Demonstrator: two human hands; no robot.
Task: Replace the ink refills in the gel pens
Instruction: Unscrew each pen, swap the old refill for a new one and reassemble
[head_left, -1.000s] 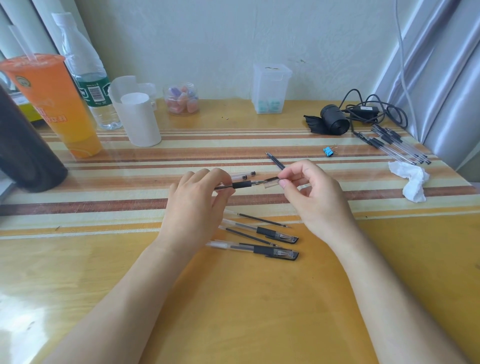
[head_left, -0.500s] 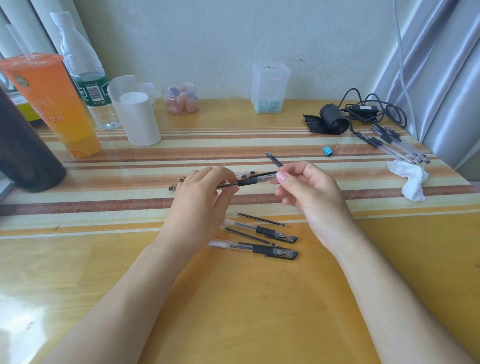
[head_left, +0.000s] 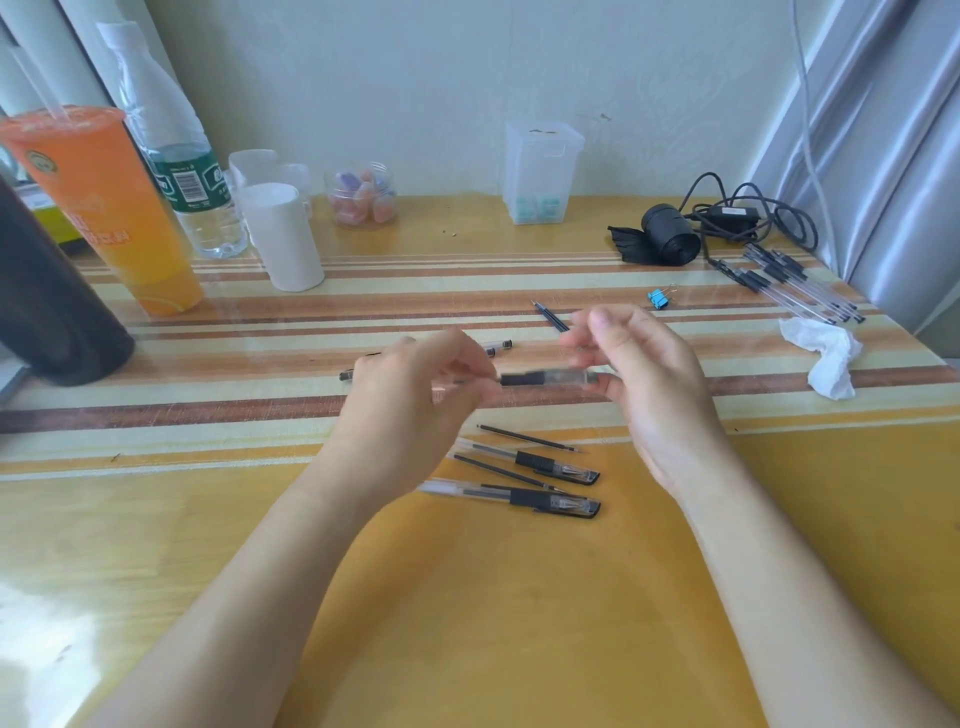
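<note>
A clear gel pen with a black grip (head_left: 545, 378) is held level above the striped table between both hands. My left hand (head_left: 410, 405) pinches its left part and my right hand (head_left: 644, 374) holds its right end; both hands are blurred. Below them lie two capped gel pens (head_left: 550, 464) (head_left: 545, 501) and two loose black refills (head_left: 524, 439) (head_left: 498, 470). Another refill (head_left: 551, 315) lies beyond my right hand, and a clear pen part (head_left: 498, 345) shows behind my left hand.
A bundle of pens (head_left: 800, 286) lies at the far right by a black roll (head_left: 670, 234), cables and a crumpled tissue (head_left: 826, 358). An orange drink cup (head_left: 104, 208), water bottle (head_left: 176, 145), white cup (head_left: 283, 239), dark cylinder (head_left: 47, 301) and a blue clip (head_left: 658, 299) stand around.
The pen went from two separated pieces with the refill showing to one joined pen. My right hand slid to the pen's right end and lowered slightly.
</note>
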